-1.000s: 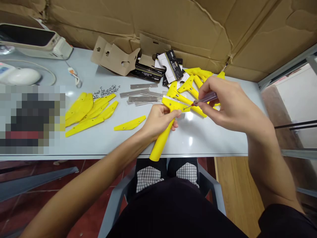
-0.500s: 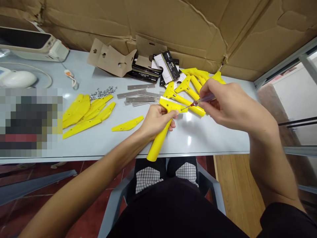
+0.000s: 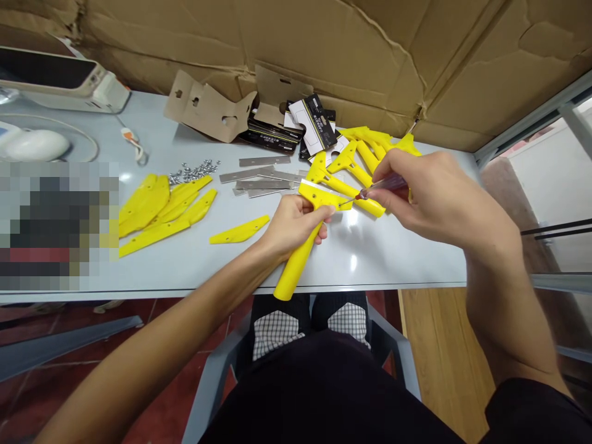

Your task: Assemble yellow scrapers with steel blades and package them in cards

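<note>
A yellow scraper sits at the centre of the frame, its handle slanting down toward the lower left and ending over the tabletop's front edge. The left hand's fingers are wrapped around it just below the head, thumb on top. The right hand's fingers pinch the handle of a screwdriver, whose tip meets the right end of the scraper head; whether a screw sits there is too small to tell.

Just above lie flat metal blades; to the left are a single yellow plate, a heap of screws and a pile of yellow plates. More scrapers lie at upper right of centre, partly hidden by the right hand.

Behind them, a black-and-white package carries pale print on its black panel, too small to read surely. Opened cartons stand beside it.

The tabletop is pale and glossy, backed by creased brown cardboard. Red tiled floor shows at lower left, a wood-grained surface at lower right. A device with a dark screen is cut off at upper left; below it, a pixelated patch conceals part of the tabletop.
</note>
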A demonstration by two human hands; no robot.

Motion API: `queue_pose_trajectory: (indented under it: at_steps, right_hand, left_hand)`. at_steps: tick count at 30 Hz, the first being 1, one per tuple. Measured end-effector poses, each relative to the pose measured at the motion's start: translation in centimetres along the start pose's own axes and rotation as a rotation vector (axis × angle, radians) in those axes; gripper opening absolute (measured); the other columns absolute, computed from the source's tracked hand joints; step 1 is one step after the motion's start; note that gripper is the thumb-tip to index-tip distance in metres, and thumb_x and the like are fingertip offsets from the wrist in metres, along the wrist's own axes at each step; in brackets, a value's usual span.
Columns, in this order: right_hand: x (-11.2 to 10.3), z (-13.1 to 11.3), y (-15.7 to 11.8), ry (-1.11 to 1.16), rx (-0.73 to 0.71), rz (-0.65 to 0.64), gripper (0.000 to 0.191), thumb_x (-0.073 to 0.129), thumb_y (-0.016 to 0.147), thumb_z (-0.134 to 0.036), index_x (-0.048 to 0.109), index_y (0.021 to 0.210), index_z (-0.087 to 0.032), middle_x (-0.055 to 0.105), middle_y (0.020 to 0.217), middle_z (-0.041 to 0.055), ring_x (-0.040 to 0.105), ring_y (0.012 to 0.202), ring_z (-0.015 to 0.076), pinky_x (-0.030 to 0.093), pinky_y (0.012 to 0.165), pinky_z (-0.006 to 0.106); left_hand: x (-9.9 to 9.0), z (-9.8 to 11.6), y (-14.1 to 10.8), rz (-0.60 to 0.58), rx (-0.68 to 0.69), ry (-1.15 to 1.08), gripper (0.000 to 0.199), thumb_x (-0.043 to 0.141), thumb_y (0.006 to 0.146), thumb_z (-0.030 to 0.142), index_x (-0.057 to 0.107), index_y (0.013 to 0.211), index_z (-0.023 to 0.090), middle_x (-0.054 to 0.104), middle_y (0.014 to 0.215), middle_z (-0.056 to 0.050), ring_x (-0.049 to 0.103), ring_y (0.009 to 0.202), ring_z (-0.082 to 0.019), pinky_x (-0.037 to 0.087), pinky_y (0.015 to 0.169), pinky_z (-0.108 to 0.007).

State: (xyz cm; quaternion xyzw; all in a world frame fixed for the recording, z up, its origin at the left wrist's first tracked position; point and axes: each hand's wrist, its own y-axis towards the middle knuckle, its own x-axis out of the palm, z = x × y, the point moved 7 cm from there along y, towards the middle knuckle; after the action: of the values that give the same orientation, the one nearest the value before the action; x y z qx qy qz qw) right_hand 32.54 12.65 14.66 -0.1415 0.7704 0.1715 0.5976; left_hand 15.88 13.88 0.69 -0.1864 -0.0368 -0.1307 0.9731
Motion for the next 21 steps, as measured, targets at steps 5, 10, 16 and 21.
queue_pose_trajectory:
  at_steps: [5, 10, 16, 21]
  right_hand:
    - [-0.13, -0.16, 0.13, -0.090, 0.033, -0.001, 0.024, 0.061, 0.102, -0.041, 0.068, 0.118, -0.025, 0.073, 0.080, 0.0059, 0.072, 0.077, 0.0326, 0.052, 0.073, 0.045]
    - [0.00, -0.88, -0.24, 0.022, -0.068, -0.040, 0.022, 0.059, 0.097, -0.026, 0.066, 0.118, -0.025, 0.077, 0.089, 0.0039, 0.072, 0.075, 0.0286, 0.050, 0.066, 0.042]
    - [-0.39, -0.26, 0.02, -0.033, -0.012, 0.066, 0.017, 0.064, 0.100, -0.041, 0.073, 0.102, -0.027, 0.074, 0.076, 0.0048, 0.073, 0.078, 0.0311, 0.053, 0.074, 0.043]
    - [-0.34, -0.44, -0.34, 0.006, 0.013, 0.000, 0.023, 0.065, 0.100, -0.039, 0.067, 0.120, -0.029, 0.076, 0.083, 0.0044, 0.071, 0.077, 0.0312, 0.053, 0.076, 0.046]
  left_hand:
    - [-0.06, -0.03, 0.07, 0.007, 0.005, -0.009, 0.026, 0.069, 0.092, 0.013, 0.063, 0.067, 0.015, 0.060, 0.052, -0.001, 0.054, 0.041, -0.010, 0.043, 0.041, -0.021]
    - [-0.05, 0.01, -0.11, -0.015, 0.016, 0.007, 0.027, 0.069, 0.092, 0.016, 0.063, 0.066, 0.016, 0.060, 0.051, -0.001, 0.053, 0.041, -0.009, 0.043, 0.043, -0.022]
    - [-0.06, 0.02, -0.13, -0.017, 0.024, 0.010, 0.026, 0.070, 0.091, 0.018, 0.063, 0.067, 0.016, 0.059, 0.052, -0.002, 0.053, 0.042, -0.010, 0.044, 0.044, -0.022]
    - [-0.04, 0.03, -0.10, -0.016, 0.024, 0.009, 0.024, 0.070, 0.091, 0.019, 0.063, 0.068, 0.016, 0.059, 0.052, -0.001, 0.053, 0.043, -0.010, 0.043, 0.044, -0.022]
